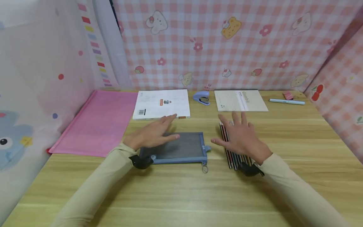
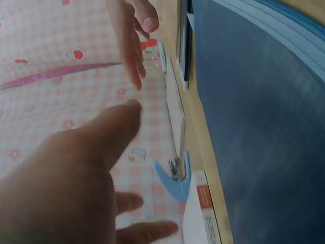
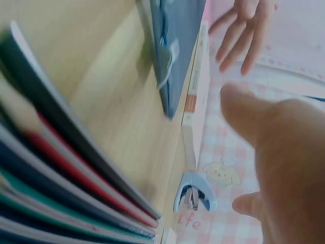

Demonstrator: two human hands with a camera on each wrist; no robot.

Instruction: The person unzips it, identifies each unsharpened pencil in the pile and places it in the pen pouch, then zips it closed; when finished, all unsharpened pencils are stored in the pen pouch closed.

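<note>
hands (image 1: 154, 134) (image 1: 241, 137) open — above pouch (image 1: 184, 148), pencils (image 1: 231, 151)

Both arms wear long, close-fitting sleeves of pale beige cloth reaching to the wrists. A small black device is strapped under each wrist. The left hand (image 1: 154, 134) and right hand (image 1: 244, 138) are bare.

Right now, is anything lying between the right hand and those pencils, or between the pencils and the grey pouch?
Nothing visible. The right hand hovers directly over the pencils, and only bare table separates them from the pouch.
</note>
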